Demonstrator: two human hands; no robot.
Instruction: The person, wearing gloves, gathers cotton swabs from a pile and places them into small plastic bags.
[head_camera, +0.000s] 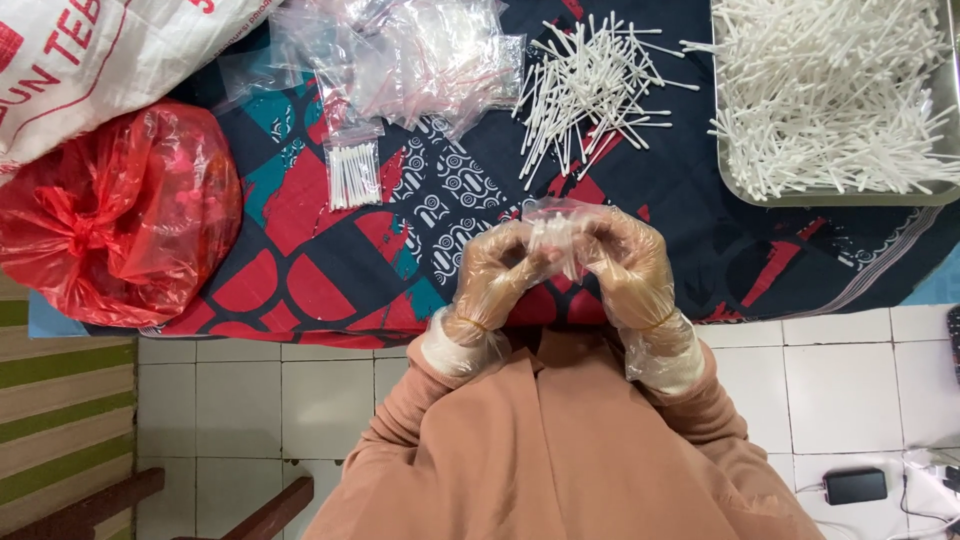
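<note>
Small clear bag (555, 235) pinched between both gloved hands, held up just above the patterned cloth (330, 270), close in front of the body. Left hand (497, 275) curled, fingertips closed on the bag's near edge; right hand (630, 265) likewise curled, thumb and fingers gripping the other side, so the two hands almost touch. Judged as the bag's mouth being worked at the fingertips. Probably calls next for a fine grip, pulling the two thin layers apart without tearing them.

Just beyond the hands, a loose pile of cotton swabs (590, 85) on the cloth. Farther out past the right hand, a metal tray (735, 185) heaped with more of them. Beyond the left hand, one filled packet of swabs (353, 175), and behind it a heap of empty clear bags (420, 55). Well out to the left side, a knotted red plastic bag (120, 215) and a white sack (90, 50).

Hard to tell whether the held bag is empty or already has swabs in it: crumpled film, glove glare, fingers in the way. Tray and sack cut off at the frame edges; red bag's contents only a blur.
</note>
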